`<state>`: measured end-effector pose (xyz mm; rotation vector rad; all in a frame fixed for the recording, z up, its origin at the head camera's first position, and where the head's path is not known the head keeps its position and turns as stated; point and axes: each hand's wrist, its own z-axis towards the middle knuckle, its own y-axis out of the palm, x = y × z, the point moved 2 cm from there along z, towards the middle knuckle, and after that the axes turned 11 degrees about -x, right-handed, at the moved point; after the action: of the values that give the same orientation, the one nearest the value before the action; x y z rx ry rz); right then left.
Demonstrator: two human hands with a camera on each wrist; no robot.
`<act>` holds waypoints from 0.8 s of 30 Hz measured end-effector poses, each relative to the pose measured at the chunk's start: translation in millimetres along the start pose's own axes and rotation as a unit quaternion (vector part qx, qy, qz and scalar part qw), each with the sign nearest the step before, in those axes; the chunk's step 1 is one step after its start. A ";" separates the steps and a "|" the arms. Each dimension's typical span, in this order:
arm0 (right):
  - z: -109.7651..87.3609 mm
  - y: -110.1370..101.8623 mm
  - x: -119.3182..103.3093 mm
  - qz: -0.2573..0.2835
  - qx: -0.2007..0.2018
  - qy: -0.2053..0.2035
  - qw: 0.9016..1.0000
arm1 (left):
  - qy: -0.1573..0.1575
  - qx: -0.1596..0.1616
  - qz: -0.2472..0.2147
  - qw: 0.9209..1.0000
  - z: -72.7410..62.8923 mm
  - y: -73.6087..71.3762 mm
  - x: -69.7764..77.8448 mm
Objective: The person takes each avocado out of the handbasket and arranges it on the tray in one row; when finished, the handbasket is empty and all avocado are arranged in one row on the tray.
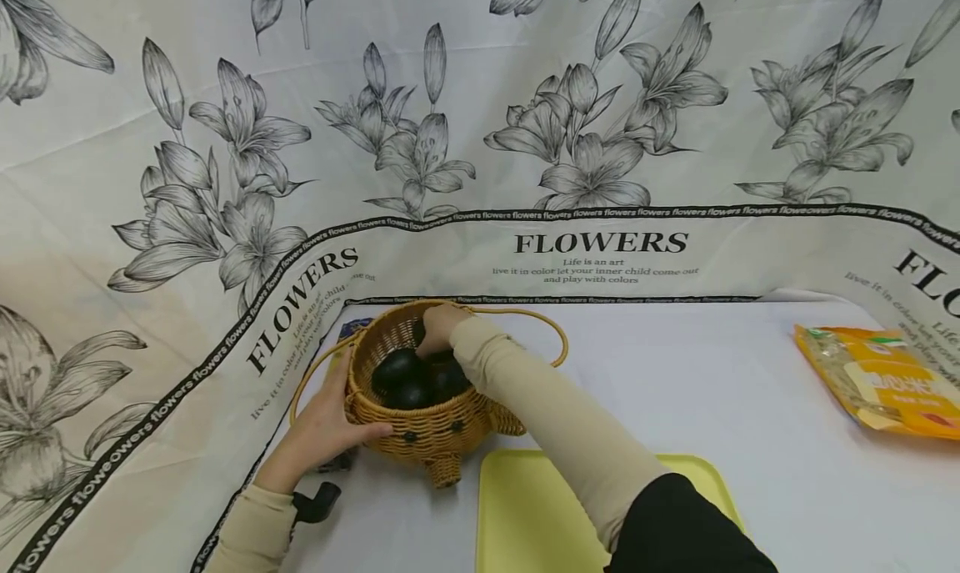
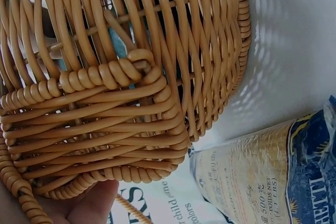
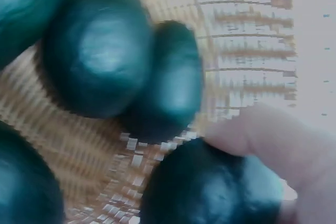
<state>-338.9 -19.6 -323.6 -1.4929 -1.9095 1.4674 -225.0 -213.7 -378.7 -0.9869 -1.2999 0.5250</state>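
I see my left hand (image 1: 330, 419) curled around the side of the wicker basket (image 1: 427, 427) on the counter (image 1: 750, 406). My right hand (image 1: 442, 327) reaches inside, fingers (image 3: 262, 137) gripping one dark avocado (image 3: 210, 190) among the others; a yellow tray (image 1: 525, 515) sits just beside the basket.

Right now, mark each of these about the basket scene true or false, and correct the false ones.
1. The left hand holds the wicker basket by its side. True.
2. The right hand rests flat on the yellow tray. False: it reaches into the basket, a finger on one of the dark avocados.
3. The basket holds several dark avocados. True.
4. The orange packet lies inside the basket. False: it lies on the table, far to the right.
5. The yellow tray carries avocados. False: none show on its visible part.
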 end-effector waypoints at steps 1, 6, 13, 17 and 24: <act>-3.0 -2.2 -0.5 -0.003 0.002 -0.007 1.000 | 0.000 0.000 0.000 1.000 0.0 -0.1 -0.1; -18.1 -12.3 -2.3 -0.027 0.017 -0.031 0.999 | 0.005 -0.005 -0.005 1.000 0.2 -0.6 0.8; -47.3 -33.4 4.5 0.027 0.032 -0.067 0.997 | -0.002 -0.013 -0.008 1.000 0.5 -0.3 0.6; -62.9 -44.1 21.8 0.070 0.060 -0.078 0.993 | -0.001 -0.012 -0.010 1.000 0.8 -0.1 0.9; -94.2 -56.1 64.9 0.087 0.122 -0.070 0.986 | -0.004 -0.016 -0.008 1.000 -0.3 -0.2 2.1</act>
<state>-326.3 88.4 -257.3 -1.5081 -1.6315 1.8539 -224.2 -212.2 -377.4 -1.0017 -1.3256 0.4964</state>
